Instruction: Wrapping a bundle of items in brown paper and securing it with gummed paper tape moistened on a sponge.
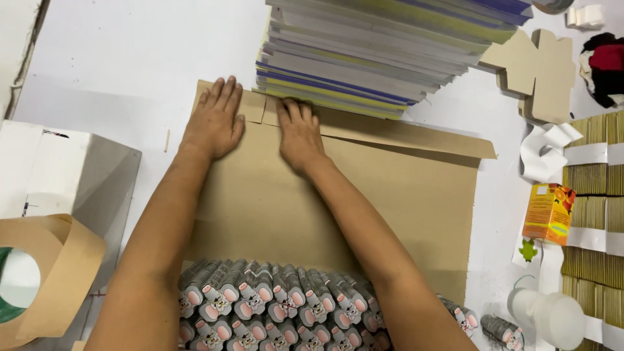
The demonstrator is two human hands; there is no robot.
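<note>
A large brown cardboard sheet [403, 195] lies flat on the white table. My left hand [213, 120] presses flat on its far left corner, fingers together and stretched out. My right hand [299, 135] lies palm down just to the right of it, fingertips on the folded top flap, at the foot of a tall stack of flat printed sheets [377, 52]. Neither hand holds anything. Near me, between my forearms, lie rows of small grey cartoon-mouse cut-outs [273, 312].
A roll of brown paper tape [45, 279] and a grey-white box [78, 175] are at the left. At the right are brown card shapes [539, 71], an orange carton [549, 211], bundles of banded gold cards [595, 175] and a white bottle [552, 315].
</note>
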